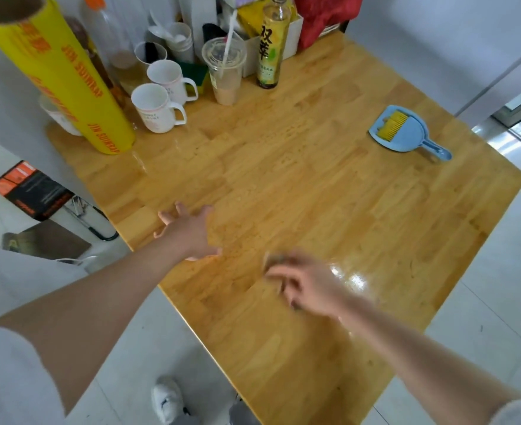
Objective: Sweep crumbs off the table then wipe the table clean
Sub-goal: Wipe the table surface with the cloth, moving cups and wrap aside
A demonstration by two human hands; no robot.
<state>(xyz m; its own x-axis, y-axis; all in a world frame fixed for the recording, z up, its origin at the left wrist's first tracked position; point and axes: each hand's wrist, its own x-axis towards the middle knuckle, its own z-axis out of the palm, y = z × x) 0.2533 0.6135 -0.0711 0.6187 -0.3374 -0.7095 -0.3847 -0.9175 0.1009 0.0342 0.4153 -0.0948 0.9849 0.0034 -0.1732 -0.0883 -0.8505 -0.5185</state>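
I am looking down on the wooden tabletop (pixel 314 194). My left hand (pixel 188 233) rests near its left edge, fingers spread and holding nothing. My right hand (pixel 302 283) is blurred over the near middle; its fingers look curled, perhaps round something small and dark, but I cannot tell whether that grip is clamped on anything. The blue dustpan (pixel 406 130) with its yellow brush (pixel 392 125) nested in it lies well apart from both hands, toward the far right edge. I can make out no crumbs on the wood, only a glossy, possibly wet patch (pixel 348 277) just beside my right hand.

I judge this to be the wiping stage. To do it well I would keep my left hand planted as a brace, press flat, and work in overlapping strokes toward the near edge. I would stay clear of the white mugs (pixel 156 107), the plastic cup (pixel 224 72) and the yellow cling-film roll (pixel 59 78) crowded at the far left.
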